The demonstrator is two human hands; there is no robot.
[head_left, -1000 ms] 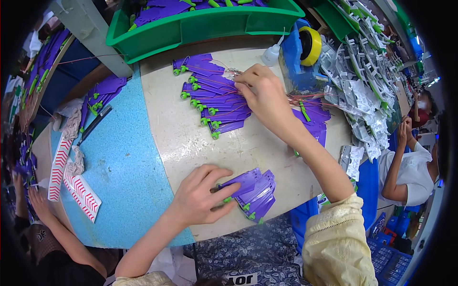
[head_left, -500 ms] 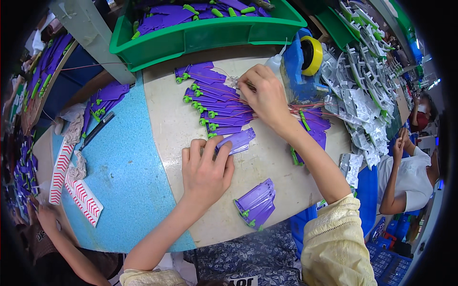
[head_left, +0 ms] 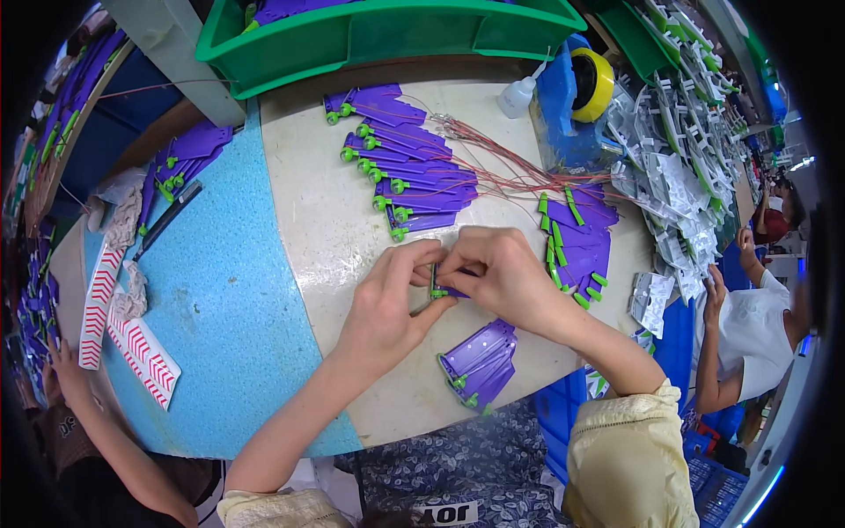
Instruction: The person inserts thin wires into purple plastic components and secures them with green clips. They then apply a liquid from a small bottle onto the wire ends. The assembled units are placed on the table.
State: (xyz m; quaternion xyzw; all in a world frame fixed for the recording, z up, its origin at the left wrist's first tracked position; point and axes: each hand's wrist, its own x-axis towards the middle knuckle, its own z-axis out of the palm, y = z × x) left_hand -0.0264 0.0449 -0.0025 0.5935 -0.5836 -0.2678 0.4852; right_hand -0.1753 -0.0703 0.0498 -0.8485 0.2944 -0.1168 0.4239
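My left hand and my right hand meet over the pale table, both with fingers pinched round a small purple plastic piece with a green end. Fingers cover most of that piece. Just beyond them lies a row of purple flat parts with green round ends and thin reddish wires trailing right. Below my right hand sits a small fan of purple parts with green tips. More purple parts with green pegs lie to the right of it.
A green bin stands at the back. On the right are a blue tape dispenser with yellow tape, a white squeeze bottle and piled grey-white shells. Red-striped strips and a black tool lie left. Co-workers sit on both sides.
My right hand has come back from the wires toward me and joined my left hand. The purple piece under my left hand has been lifted from the row's near end into both hands.
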